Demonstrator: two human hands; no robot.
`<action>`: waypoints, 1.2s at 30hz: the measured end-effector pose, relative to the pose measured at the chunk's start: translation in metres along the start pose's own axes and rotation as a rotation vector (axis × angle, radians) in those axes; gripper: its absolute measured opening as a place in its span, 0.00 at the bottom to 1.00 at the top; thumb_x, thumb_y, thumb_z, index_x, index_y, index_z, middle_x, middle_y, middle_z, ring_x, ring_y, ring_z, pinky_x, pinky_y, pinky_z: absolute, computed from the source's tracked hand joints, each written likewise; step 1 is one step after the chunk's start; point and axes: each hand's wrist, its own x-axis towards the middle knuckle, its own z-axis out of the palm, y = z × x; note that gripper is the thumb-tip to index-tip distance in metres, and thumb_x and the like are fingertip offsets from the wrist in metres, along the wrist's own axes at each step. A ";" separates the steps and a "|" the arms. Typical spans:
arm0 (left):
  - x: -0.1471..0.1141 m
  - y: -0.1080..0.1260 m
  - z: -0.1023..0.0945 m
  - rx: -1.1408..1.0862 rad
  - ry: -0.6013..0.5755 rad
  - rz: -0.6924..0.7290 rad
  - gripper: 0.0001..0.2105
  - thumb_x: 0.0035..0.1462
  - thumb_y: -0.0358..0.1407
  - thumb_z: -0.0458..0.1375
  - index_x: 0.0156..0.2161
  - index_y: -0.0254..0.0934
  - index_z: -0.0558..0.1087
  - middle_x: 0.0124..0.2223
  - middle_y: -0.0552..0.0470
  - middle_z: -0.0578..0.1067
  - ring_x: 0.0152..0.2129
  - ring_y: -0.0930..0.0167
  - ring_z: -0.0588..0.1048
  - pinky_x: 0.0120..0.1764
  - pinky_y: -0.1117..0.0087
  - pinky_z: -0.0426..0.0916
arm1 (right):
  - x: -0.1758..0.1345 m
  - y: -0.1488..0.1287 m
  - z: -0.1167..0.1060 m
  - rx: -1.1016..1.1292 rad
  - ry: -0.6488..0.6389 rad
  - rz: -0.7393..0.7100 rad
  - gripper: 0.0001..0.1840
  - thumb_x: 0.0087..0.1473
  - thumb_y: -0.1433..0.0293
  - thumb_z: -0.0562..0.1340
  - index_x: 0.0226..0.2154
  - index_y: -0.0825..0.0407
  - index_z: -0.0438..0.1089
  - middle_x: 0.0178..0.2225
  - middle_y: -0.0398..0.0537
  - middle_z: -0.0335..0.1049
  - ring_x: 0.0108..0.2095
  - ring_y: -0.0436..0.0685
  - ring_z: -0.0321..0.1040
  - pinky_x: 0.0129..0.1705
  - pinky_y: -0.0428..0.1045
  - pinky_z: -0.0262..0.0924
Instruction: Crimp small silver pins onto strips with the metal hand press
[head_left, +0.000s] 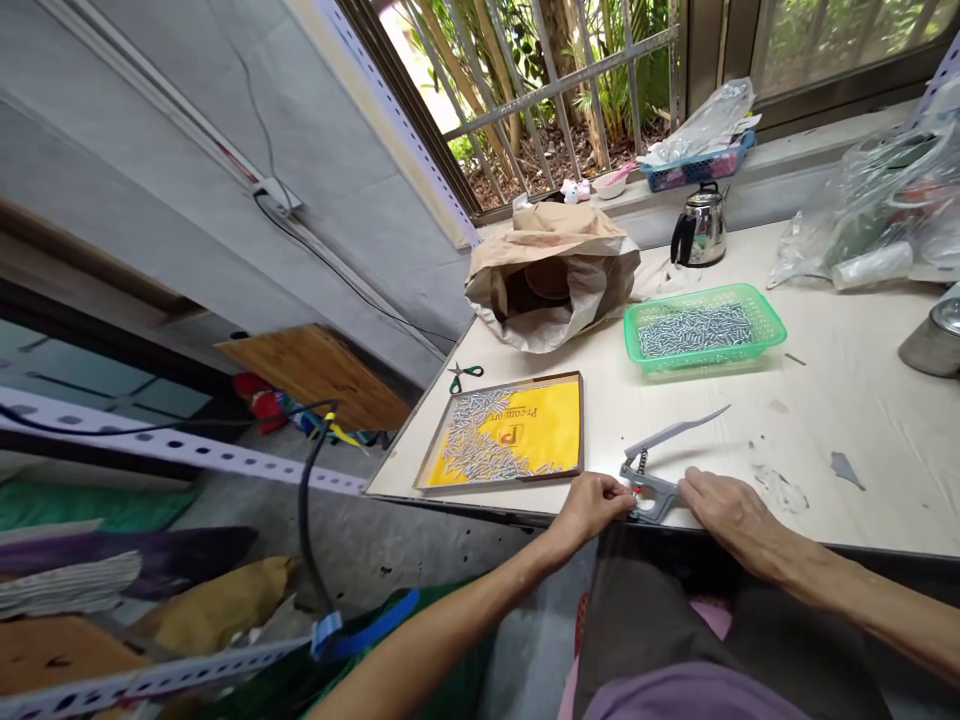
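Note:
A grey metal hand press [656,497] with a long raised lever and a coil spring stands at the table's front edge. My left hand [596,505] is at its left side, thumb and fingers pinched together beside a small red part. Whatever lies between those fingertips is too small to make out. At the right end of the press, my right hand [727,508] has its fingers curled against the frame, gripping it. Left of the press lies a shallow tray [580,425] with a yellow printed lining and many small silvery metal pieces.
Behind the press sits a green plastic basket [769,325] of similar metal pieces. A brown paper bag [555,280] gapes open near the window. Green-handled scissors [465,376] lie beyond the tray. A steel kettle [703,228] and plastic bags [870,220] stand farther back.

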 end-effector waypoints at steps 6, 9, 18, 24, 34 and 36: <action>0.010 0.006 -0.005 -0.034 -0.165 -0.157 0.11 0.41 0.39 0.59 0.22 0.30 0.73 0.15 0.60 0.62 0.14 0.79 0.58 0.20 0.76 0.52 | 0.002 0.006 0.006 0.082 -0.073 0.029 0.13 0.51 0.84 0.50 0.27 0.50 0.56 0.26 0.43 0.60 0.24 0.52 0.57 0.24 0.47 0.47; 0.010 0.005 -0.001 -0.073 -0.121 -0.183 0.10 0.42 0.38 0.59 0.22 0.30 0.72 0.15 0.60 0.63 0.14 0.79 0.58 0.20 0.76 0.53 | 0.001 0.007 0.010 0.092 -0.089 0.033 0.12 0.52 0.83 0.50 0.28 0.50 0.56 0.26 0.43 0.59 0.23 0.52 0.56 0.23 0.47 0.46; 0.011 0.009 -0.003 -0.022 -0.173 -0.213 0.07 0.41 0.36 0.58 0.21 0.33 0.68 0.14 0.61 0.62 0.13 0.79 0.59 0.19 0.76 0.56 | 0.002 0.008 0.012 0.072 -0.103 0.031 0.12 0.51 0.84 0.51 0.29 0.51 0.58 0.28 0.43 0.60 0.25 0.52 0.57 0.24 0.47 0.45; 0.016 0.013 -0.013 0.000 -0.278 -0.158 0.12 0.37 0.40 0.60 0.18 0.34 0.66 0.14 0.61 0.61 0.13 0.79 0.58 0.19 0.76 0.55 | 0.003 0.010 0.016 0.014 0.003 -0.019 0.12 0.53 0.84 0.49 0.29 0.51 0.57 0.26 0.43 0.59 0.23 0.52 0.55 0.23 0.48 0.45; 0.019 0.013 -0.012 0.009 -0.294 -0.245 0.13 0.36 0.42 0.63 0.18 0.33 0.67 0.15 0.61 0.63 0.13 0.80 0.60 0.19 0.77 0.56 | 0.006 0.015 0.014 0.083 -0.129 -0.016 0.11 0.52 0.83 0.51 0.31 0.51 0.60 0.29 0.44 0.60 0.25 0.52 0.56 0.24 0.48 0.45; 0.021 0.014 -0.012 0.023 -0.298 -0.280 0.13 0.37 0.41 0.63 0.18 0.33 0.68 0.14 0.61 0.63 0.13 0.80 0.60 0.18 0.77 0.56 | 0.008 0.018 0.013 0.119 -0.188 -0.018 0.10 0.52 0.82 0.52 0.33 0.52 0.62 0.30 0.45 0.61 0.26 0.52 0.57 0.25 0.48 0.46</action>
